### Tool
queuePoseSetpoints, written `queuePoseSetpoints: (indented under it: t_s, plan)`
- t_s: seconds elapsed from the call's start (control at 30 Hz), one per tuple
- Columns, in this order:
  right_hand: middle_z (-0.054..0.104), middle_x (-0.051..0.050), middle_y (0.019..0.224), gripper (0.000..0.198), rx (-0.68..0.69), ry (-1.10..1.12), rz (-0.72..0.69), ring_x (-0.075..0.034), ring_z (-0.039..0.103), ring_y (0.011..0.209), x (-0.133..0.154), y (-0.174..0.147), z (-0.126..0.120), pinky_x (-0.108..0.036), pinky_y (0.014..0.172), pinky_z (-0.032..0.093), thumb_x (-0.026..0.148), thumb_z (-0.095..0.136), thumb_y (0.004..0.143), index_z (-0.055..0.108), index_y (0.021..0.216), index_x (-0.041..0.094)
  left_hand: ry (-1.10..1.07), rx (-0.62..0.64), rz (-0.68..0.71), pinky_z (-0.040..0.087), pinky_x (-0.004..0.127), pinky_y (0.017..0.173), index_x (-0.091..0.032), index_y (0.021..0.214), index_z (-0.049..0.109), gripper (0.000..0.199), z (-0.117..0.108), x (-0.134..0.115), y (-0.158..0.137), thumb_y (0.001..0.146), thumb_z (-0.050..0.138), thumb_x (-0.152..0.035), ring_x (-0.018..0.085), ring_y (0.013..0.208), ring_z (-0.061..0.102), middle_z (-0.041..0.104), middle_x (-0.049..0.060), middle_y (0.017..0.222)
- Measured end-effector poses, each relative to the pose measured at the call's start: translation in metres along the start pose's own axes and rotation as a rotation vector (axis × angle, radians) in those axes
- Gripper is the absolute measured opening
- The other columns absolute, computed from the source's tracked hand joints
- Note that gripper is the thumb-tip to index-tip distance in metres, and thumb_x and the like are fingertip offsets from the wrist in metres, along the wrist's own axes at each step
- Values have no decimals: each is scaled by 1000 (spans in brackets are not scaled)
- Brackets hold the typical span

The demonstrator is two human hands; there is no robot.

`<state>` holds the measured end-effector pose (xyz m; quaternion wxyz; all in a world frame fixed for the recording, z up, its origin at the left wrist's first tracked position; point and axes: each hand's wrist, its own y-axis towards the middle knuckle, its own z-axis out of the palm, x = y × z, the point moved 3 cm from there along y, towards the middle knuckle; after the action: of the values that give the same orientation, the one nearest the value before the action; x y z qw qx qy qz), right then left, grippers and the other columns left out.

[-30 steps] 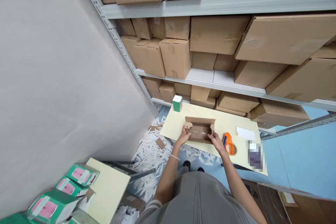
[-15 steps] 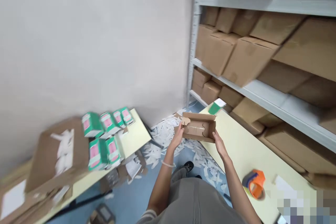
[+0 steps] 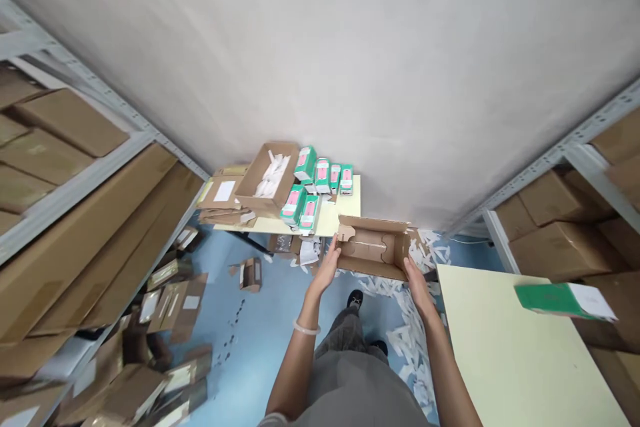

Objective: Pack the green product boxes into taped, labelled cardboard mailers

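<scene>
Between my two hands I carry an open cardboard box (image 3: 370,248), its inside facing up and bare except for folded flaps. My left hand (image 3: 327,265) grips its left end, and my right hand (image 3: 416,280) grips the right end. Beyond it, on a pale yellow table (image 3: 350,207) by the wall, stand several green and pink product boxes (image 3: 309,210). Beside them a larger carton (image 3: 245,195) holds white paper strips (image 3: 273,175).
A second yellow table (image 3: 505,347) at right bears a green and white box (image 3: 557,299). Paper scraps (image 3: 410,327) litter the blue floor. Shelves of cartons (image 3: 560,240) flank both sides. Cardboard boxes (image 3: 135,387) lie at lower left.
My view has swung left, bringing the left shelves into sight and the far table toward the middle. The cardboard box stays in both hands. The orange tape dispenser has left the view.
</scene>
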<state>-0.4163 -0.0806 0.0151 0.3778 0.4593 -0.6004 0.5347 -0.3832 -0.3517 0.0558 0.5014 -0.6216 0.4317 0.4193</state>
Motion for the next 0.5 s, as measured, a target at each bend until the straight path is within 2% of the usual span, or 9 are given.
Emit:
queuePoseSetpoints:
  t_s: [0.13, 0.33, 0.4, 0.5]
  plan:
    - [41, -3, 153, 88, -47, -92, 57, -23, 27, 147, 5, 2, 25, -34, 123, 15, 77, 41, 80, 46, 146, 19, 10, -32, 21, 8, 33, 124, -19, 155, 26, 68, -26, -4, 6, 93, 37, -45, 19, 151, 13, 20, -1, 162]
    - [41, -7, 154, 94, -111, -143, 39, -26, 30, 146, 11, 30, 57, -35, 123, 16, 79, 37, 80, 43, 148, 14, 75, 59, 59, 6, 34, 124, -17, 156, 22, 69, -55, -11, 46, 95, 35, -47, 19, 151, 13, 16, 1, 162]
    - [39, -7, 155, 95, -142, -130, 48, -27, 31, 145, 18, 49, 76, -36, 122, 17, 79, 36, 80, 42, 149, 14, 98, 88, 64, 7, 34, 124, -18, 156, 19, 71, -74, -13, 66, 96, 35, -51, 19, 151, 12, 15, 0, 163]
    - [39, -6, 154, 92, -152, -97, 52, -28, 33, 144, 32, 82, 118, -38, 122, 20, 78, 36, 81, 43, 148, 16, 125, 91, 58, 9, 33, 124, -19, 156, 19, 74, -117, -17, 101, 95, 36, -55, 21, 151, 12, 15, 0, 163]
